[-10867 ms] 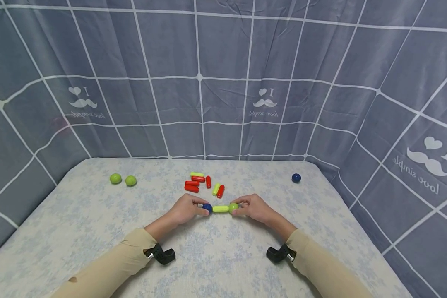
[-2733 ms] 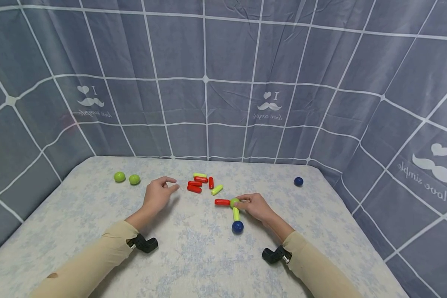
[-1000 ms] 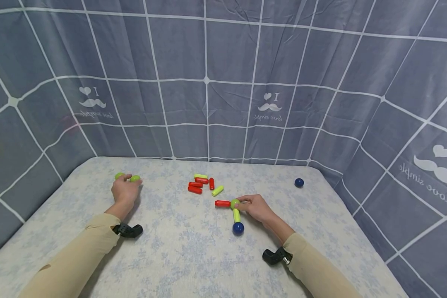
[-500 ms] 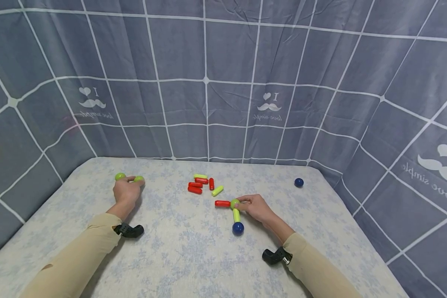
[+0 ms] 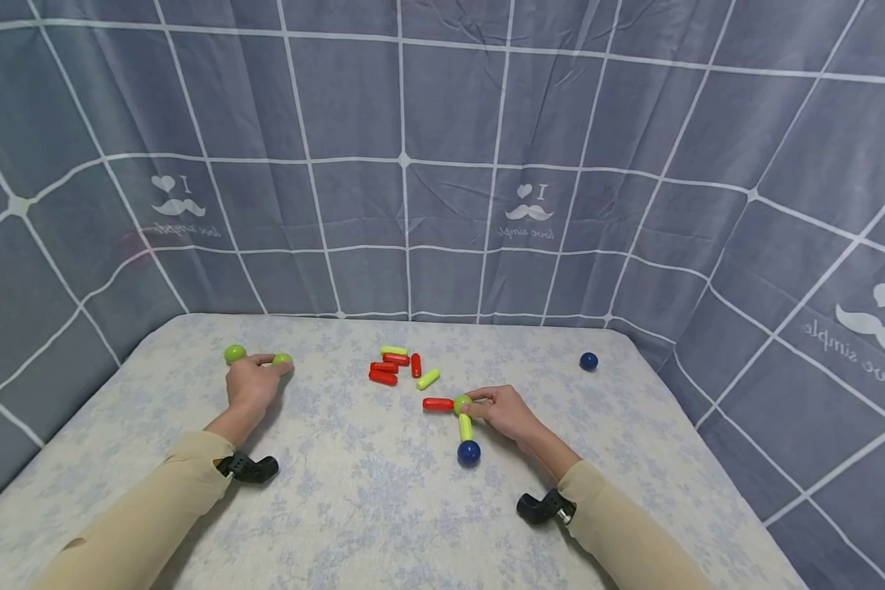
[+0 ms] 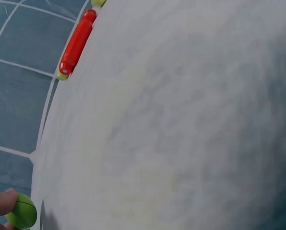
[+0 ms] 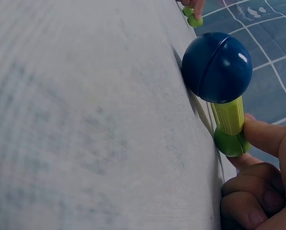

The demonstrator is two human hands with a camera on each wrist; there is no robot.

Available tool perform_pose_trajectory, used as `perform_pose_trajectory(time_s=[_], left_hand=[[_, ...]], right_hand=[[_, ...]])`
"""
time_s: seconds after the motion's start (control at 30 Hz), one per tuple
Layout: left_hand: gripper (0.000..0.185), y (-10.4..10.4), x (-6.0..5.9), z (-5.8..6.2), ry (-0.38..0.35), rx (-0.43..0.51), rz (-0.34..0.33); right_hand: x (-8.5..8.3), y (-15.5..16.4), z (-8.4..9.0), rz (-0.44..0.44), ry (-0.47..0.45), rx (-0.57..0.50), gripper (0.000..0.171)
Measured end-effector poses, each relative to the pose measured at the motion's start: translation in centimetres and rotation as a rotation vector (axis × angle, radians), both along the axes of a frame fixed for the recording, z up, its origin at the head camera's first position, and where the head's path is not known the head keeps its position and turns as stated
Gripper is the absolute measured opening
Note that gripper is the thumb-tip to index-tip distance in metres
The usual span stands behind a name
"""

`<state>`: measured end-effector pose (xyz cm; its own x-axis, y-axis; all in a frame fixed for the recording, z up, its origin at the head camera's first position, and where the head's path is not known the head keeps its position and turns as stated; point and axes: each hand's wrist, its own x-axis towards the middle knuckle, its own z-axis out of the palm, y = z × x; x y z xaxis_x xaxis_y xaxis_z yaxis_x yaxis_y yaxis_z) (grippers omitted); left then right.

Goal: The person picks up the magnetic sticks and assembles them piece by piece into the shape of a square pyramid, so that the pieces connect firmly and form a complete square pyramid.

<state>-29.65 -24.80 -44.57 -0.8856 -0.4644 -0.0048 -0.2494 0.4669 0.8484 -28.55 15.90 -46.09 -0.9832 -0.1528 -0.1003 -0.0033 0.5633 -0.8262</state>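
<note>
- Ball, green (image 5: 283, 359), in pinch of thumb and fingers of left hand (image 5: 252, 385); compared with half a second ago, shifted slightly to right, with wider gap to second green ball (image 5: 234, 353). Lifted or resting: not possible to tell.
- For the work, as judgement: one loose part taken, not yet joined, still well apart from joined piece.
- Right hand (image 5: 505, 412) grasping middle ball (image 5: 462, 404) of this piece, near centre of table (image 5: 361, 508).
- From middle ball: red rod (image 5: 438, 404) to left, with free end; yellow rod (image 5: 465, 428) toward person, with blue ball (image 5: 469, 453) at its near end.
- Behind the piece, to left: four loose red rods (image 5: 383, 378) and two loose yellow rods (image 5: 428, 378).
- Farther right: other blue ball (image 5: 588, 361), untouched.
- Possible obstacle: loose rods close to straight line between left hand and red rod.
</note>
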Motion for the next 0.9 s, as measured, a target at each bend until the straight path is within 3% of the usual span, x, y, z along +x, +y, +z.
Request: perform_pose_trajectory(time_s=[0.3,0.57,0.9], left_hand=[[0.048,1.5,0.7,-0.1,-0.010,0.012,-0.129],[0.050,2.8,0.7,-0.5,-0.030,0.047,-0.244],[0.049,4.6,1.0,-0.2,-0.043,0.040,-0.316]], right_hand=[[0.1,0.1,-0.4,0.008,-0.003,-0.017,0.036],[0.0,0.1,-0.5,0.020,0.001,-0.021,0.036],[0.0,0.1,0.0,0.017,0.015,-0.024,0.034]])
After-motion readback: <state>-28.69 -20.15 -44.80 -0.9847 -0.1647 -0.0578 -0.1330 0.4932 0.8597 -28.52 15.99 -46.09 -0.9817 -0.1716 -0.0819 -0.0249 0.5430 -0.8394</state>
